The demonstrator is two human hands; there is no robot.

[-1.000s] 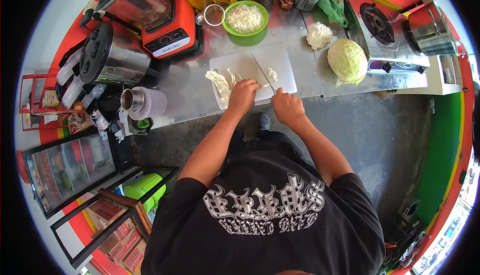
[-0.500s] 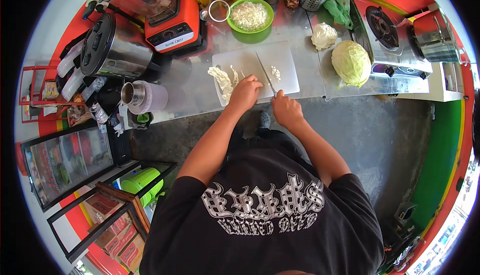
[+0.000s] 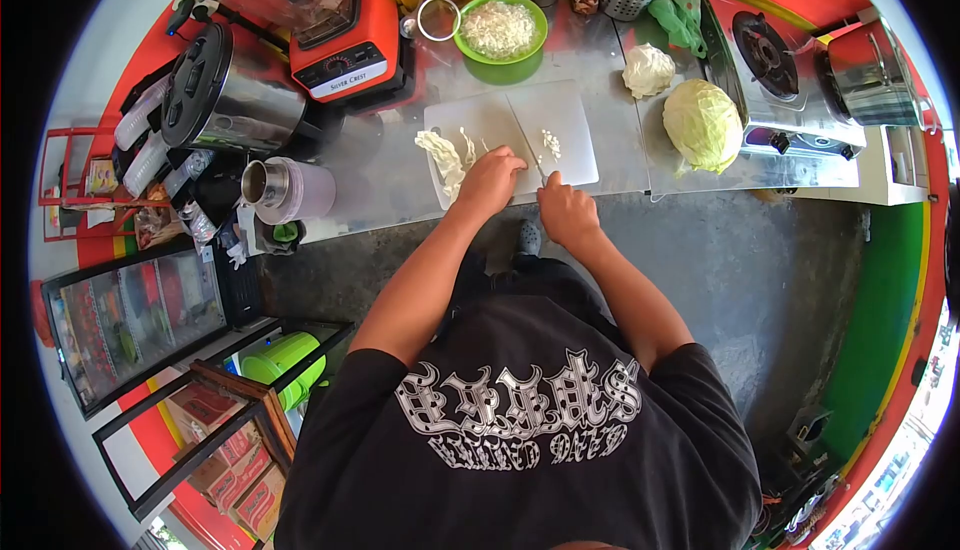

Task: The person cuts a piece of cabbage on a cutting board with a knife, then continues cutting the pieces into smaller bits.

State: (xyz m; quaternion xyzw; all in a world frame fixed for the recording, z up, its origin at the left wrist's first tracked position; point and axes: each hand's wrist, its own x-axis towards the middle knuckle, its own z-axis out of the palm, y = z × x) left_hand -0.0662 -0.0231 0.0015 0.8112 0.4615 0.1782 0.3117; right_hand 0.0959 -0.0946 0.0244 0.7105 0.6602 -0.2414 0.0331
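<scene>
In the upper middle of the frame, my right hand point(image 3: 567, 210) grips the knife point(image 3: 525, 132); my left hand point(image 3: 489, 180) curls just beside its blade, its hold unclear. A sideways slip could nick my fingertips; a careless sweep could scatter the white chopped bits point(image 3: 551, 145) off the cutting board point(image 3: 577, 115).

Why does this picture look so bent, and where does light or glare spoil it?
Head view: likely a very wide lens, bowing straight edges and leaving black corners; head view: the lower-right strip is nearly washed out, and the steel counter reflects red beside the blender; head view: the knife is faint toward its tip, over the pale cutting board.
</scene>
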